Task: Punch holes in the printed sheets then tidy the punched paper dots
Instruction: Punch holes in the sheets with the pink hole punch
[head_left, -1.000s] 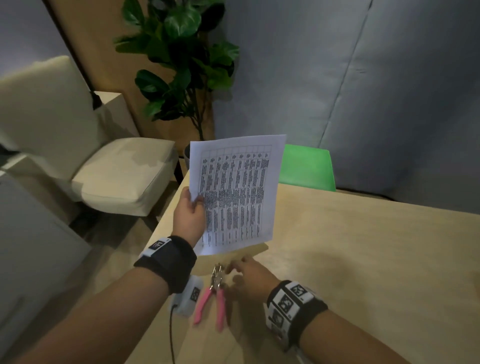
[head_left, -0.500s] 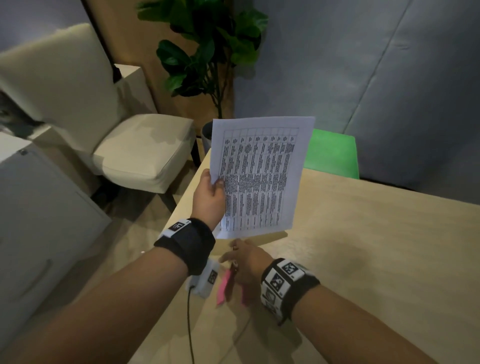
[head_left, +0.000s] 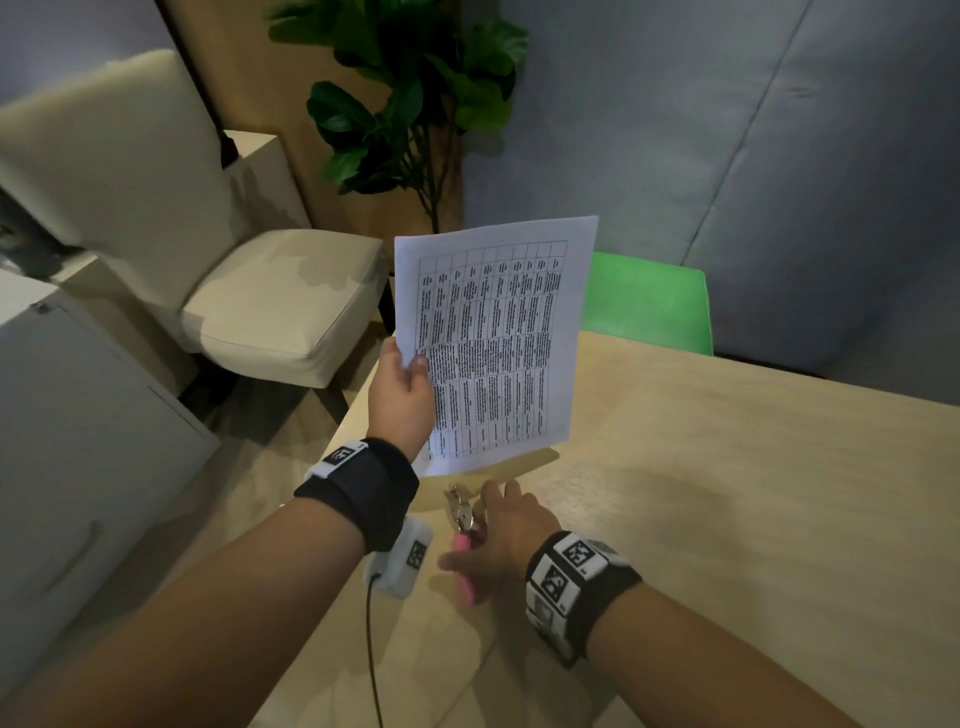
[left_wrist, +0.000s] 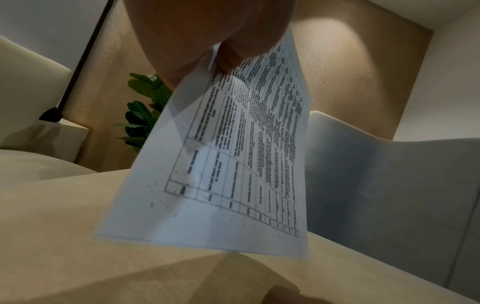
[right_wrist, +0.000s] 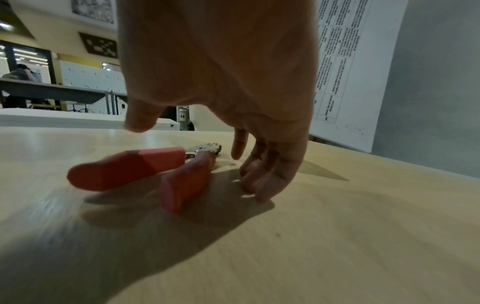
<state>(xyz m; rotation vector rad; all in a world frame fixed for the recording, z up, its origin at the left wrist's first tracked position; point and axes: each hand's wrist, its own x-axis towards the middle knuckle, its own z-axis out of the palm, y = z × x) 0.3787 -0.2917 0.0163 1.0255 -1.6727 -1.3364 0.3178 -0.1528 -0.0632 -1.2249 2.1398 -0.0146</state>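
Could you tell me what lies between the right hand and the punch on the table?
Nothing: in the right wrist view, only bare table separates the right hand fingers from the punch.

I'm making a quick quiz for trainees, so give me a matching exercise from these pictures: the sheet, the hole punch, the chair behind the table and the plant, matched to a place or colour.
Things:
1. printed sheet
2. hole punch
3. chair behind the table
4. plant

Descriptions:
A. green seat
B. held up in the left hand
C. stands by the wall
D. pink handles, lying on the table under the right hand

Pairs: 1-B, 2-D, 3-A, 4-C
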